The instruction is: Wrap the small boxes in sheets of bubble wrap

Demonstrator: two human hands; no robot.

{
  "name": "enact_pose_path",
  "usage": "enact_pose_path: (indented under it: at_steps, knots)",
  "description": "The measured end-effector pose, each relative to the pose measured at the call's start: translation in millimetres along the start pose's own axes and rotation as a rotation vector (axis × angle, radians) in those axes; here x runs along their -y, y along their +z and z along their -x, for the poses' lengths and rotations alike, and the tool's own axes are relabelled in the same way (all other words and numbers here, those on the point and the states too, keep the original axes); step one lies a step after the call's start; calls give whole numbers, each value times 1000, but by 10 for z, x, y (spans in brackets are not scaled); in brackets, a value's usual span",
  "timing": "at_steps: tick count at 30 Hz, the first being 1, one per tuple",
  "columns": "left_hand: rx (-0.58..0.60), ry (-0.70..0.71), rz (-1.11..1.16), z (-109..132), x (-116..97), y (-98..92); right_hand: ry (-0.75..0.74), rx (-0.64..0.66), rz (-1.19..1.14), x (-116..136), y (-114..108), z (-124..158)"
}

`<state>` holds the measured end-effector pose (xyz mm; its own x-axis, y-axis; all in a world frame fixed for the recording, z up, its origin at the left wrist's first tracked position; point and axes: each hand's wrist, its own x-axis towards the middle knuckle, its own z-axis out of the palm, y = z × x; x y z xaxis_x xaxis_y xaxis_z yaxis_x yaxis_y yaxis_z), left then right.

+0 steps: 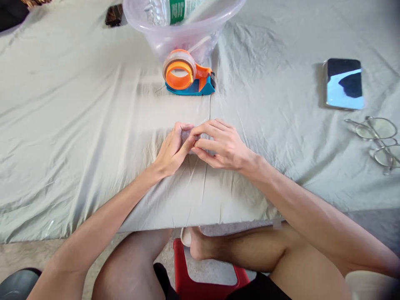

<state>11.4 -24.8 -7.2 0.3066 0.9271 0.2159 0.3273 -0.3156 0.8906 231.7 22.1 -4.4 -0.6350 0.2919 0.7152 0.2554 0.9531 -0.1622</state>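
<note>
My left hand [171, 152] curls around a small, clear, plastic-looking thing [185, 136] held low over the cloth, its thumb pressed along the near side. From the right, my right hand [221, 143] reaches in with bent fingers, and its fingertips close on the same thing beside the left thumb. Most of that clear thing is hidden by the fingers, so its exact kind does not show. Just beyond the hands stands an orange and blue tape dispenser [204, 85] with a roll of clear tape on it.
A translucent basin [150, 35] at the back holds a plastic bottle with a green label [177, 10]. To the right lie a phone [343, 83] and eyeglasses [376, 127]. A small dark object [114, 15] lies back left. Below the table edge is a red stool [181, 266].
</note>
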Motion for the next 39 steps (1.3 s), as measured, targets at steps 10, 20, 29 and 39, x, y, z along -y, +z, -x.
enact_pose_path:
  at_steps: [10, 20, 29, 39]
  knots:
    - [89, 56, -147, -14, 29, -113, 285, -172, -344, 47, 48, -3]
    - [40, 3, -169, -19, 32, -107, 276, -130, -192, 14, 170, -6]
    - [55, 45, -300, -38, -55, -101, 387, -71, -307, 8, 137, -1]
    - [121, 28, -455, -30, 16, -135, 408, -28, -374, 0, 127, -12]
